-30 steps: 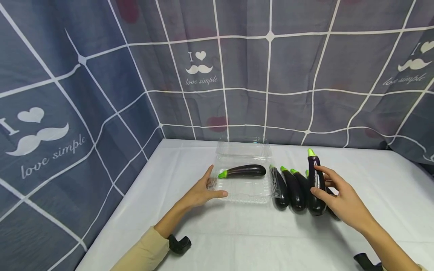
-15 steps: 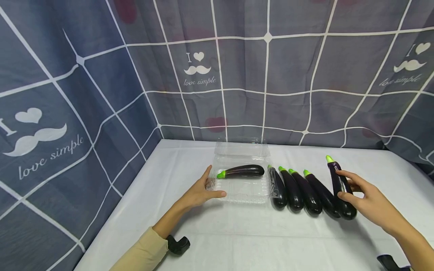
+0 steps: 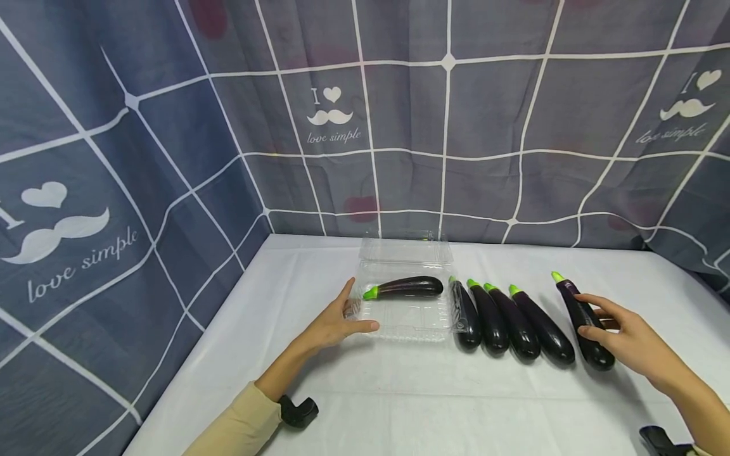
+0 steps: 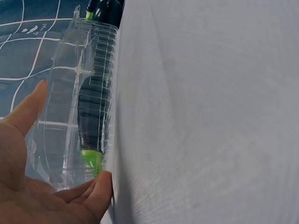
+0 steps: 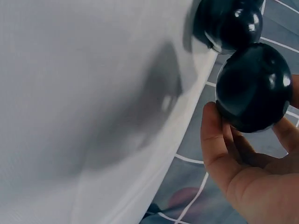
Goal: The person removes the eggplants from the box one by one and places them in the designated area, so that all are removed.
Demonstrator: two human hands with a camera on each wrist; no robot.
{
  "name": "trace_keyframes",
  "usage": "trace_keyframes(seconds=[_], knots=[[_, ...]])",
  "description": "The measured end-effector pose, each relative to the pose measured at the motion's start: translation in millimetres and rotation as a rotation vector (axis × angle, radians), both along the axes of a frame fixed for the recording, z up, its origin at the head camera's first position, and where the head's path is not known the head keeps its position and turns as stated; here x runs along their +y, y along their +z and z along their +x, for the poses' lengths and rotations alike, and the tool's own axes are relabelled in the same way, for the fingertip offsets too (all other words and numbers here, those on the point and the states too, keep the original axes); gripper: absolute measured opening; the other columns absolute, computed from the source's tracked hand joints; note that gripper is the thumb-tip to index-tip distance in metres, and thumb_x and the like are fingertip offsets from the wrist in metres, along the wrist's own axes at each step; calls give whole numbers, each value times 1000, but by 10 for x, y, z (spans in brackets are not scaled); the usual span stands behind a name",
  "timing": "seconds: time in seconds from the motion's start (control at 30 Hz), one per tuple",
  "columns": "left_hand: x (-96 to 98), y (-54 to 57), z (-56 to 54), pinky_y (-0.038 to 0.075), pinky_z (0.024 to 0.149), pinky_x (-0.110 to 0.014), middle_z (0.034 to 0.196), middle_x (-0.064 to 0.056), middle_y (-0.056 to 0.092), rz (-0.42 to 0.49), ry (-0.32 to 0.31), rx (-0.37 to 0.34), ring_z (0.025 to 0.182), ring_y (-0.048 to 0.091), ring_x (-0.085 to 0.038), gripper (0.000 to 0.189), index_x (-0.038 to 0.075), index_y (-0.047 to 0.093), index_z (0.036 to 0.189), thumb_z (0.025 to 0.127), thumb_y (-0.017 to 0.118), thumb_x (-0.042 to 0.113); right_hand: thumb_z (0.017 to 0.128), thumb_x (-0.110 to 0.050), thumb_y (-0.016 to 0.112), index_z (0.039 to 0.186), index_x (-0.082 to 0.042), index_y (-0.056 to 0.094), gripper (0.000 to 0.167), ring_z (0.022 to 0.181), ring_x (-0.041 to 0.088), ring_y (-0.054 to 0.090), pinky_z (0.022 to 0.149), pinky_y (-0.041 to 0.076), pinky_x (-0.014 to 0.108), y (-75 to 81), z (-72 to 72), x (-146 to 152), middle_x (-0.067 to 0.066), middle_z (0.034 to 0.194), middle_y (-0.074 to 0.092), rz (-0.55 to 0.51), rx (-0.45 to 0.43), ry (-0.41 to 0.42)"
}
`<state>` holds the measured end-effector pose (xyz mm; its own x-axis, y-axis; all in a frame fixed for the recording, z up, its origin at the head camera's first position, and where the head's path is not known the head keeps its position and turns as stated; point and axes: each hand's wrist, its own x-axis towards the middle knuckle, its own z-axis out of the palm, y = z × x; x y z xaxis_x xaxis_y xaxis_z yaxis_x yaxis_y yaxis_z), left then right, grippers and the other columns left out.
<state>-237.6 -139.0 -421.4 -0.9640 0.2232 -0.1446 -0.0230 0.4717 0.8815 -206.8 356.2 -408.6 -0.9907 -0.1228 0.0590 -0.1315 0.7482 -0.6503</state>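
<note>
My right hand holds a dark purple eggplant with a green stem end at the right of the table, thumb on the near side. In the right wrist view the rounded bottom of this eggplant sits between thumb and fingers. With fingers spread, my left hand rests against the left side of a clear plastic clamshell box, whose lid is folded back. One eggplant lies crosswise in the box, its green end to the left. The left wrist view shows it through the clear wall.
Several eggplants lie in a row between the box and my right hand, green ends away from me. The leftmost one is close against the box's right edge. A checked curtain rises behind the white tablecloth.
My right hand has carried its eggplant to the right, away from the row, and lowered it, leaving a gap beside the neighbouring eggplant. The left hand stays at the box.
</note>
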Motion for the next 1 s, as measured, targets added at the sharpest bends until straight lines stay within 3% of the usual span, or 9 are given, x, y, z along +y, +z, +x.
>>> trace_keyframes(seconds=[0.1,0.27,0.57,0.67,0.87,1.0], knots=[[-4,-5,2,27,111,-55,157,-24,26,1,4,-3,145,24,-32,115,22,5,161,79,84,38,95,-18,67,144,7,37,63,110,54,53,69,47,31,-34,-21,6,44,124,47,1,-14,7],[-9,-13,-4,27,110,-55,157,-26,25,-1,-2,0,145,24,-34,115,22,5,161,79,84,39,95,-20,67,144,8,37,64,109,55,53,74,47,41,-81,-56,14,43,122,47,2,-40,20],[-9,-29,-13,28,111,-55,157,-26,24,-2,-5,-3,146,23,-34,115,21,5,161,79,84,38,97,-21,65,143,8,40,60,110,51,54,69,45,25,-144,-52,26,41,123,47,-3,-53,35],[-5,-23,-13,28,111,-55,157,-24,26,-8,2,-4,145,24,-32,114,22,5,161,79,83,39,97,-21,65,141,9,41,58,105,41,59,68,47,25,-153,-47,31,37,121,51,-6,-52,35],[2,-9,-10,27,111,-55,156,-23,27,-13,5,0,145,25,-31,114,23,6,161,79,84,39,97,-20,65,140,8,44,56,91,2,56,68,47,23,-175,-37,46,31,119,57,-19,-49,44],[2,-3,-5,28,111,-55,156,-24,26,-8,6,-1,145,24,-32,114,23,6,161,78,84,39,95,-14,67,138,8,46,53,89,-5,54,68,47,22,-182,-26,48,29,118,58,-31,-28,59]])
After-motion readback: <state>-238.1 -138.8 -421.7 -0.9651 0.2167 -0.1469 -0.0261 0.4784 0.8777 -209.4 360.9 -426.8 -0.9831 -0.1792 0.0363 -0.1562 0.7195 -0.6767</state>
